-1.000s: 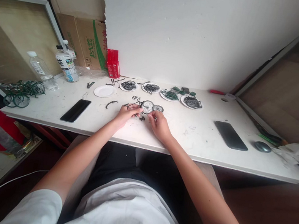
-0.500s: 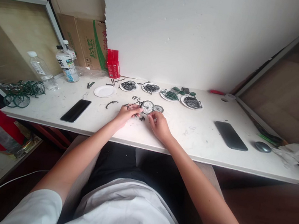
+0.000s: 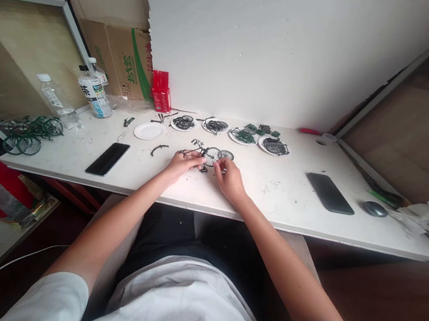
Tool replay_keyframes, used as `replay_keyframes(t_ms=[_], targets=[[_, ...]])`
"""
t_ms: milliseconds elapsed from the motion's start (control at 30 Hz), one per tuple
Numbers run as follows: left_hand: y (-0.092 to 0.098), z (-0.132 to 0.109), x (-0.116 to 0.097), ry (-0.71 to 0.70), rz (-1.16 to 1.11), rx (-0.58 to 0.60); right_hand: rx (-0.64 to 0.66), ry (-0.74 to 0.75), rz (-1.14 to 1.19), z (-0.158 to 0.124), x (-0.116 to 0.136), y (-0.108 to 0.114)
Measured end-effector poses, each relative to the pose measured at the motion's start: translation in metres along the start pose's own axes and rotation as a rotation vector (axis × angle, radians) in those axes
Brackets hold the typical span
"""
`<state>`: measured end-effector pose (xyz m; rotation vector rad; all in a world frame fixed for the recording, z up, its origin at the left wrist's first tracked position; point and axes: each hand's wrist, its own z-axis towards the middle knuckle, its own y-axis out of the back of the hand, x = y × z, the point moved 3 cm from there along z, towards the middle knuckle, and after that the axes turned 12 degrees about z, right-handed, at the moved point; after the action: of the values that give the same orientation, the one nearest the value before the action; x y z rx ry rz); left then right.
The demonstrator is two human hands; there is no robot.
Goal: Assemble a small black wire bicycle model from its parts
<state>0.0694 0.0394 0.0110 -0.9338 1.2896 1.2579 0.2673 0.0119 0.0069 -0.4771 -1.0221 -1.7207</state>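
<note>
A small model bicycle [image 3: 209, 155] with a spoked wheel stands partly built on the white table [image 3: 283, 195], just past my hands. My left hand [image 3: 180, 164] pinches its frame from the left side, fingers closed. My right hand [image 3: 229, 177] is closed at the wheel's right side, fingertips pinching a tiny dark part that I cannot make out. A second loose wheel [image 3: 227, 155] lies right behind. A curved black fender piece [image 3: 159, 148] lies to the left of my left hand.
Several white dishes of small parts [image 3: 217, 126] line the back, with an empty dish [image 3: 149, 130]. A black phone [image 3: 108, 158] lies left, another [image 3: 330, 193] right, beside a mouse [image 3: 376, 209]. Finished green model bikes [image 3: 31, 131], bottles [image 3: 93, 90] and a red box [image 3: 162, 91] stand left.
My hands have drawn slightly closer together around the model bicycle; the view has shifted a little. Nothing else on the table moved.
</note>
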Motion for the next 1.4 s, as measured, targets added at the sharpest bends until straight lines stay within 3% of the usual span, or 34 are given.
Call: replay_keyframes(t_ms=[200,467,1000,1400], targets=[[-0.0020,-0.0016,0.0012,-0.012,0.024,0.017,0.004,-0.077,-0.031,-0.0016,-0.0029,-0.0013],[-0.0023,-0.0009,0.0032,0.009,-0.007,0.026,-0.001,-0.071,-0.061,-0.0019,-0.0018,-0.0006],[-0.0051,-0.0036,-0.0042,-0.062,-0.063,0.077,-0.024,-0.217,0.129,-0.0014,0.0052,0.0052],[-0.0052,-0.0021,0.0004,0.013,-0.071,0.093,-0.003,-0.179,0.101,-0.0005,0.0006,0.0032]])
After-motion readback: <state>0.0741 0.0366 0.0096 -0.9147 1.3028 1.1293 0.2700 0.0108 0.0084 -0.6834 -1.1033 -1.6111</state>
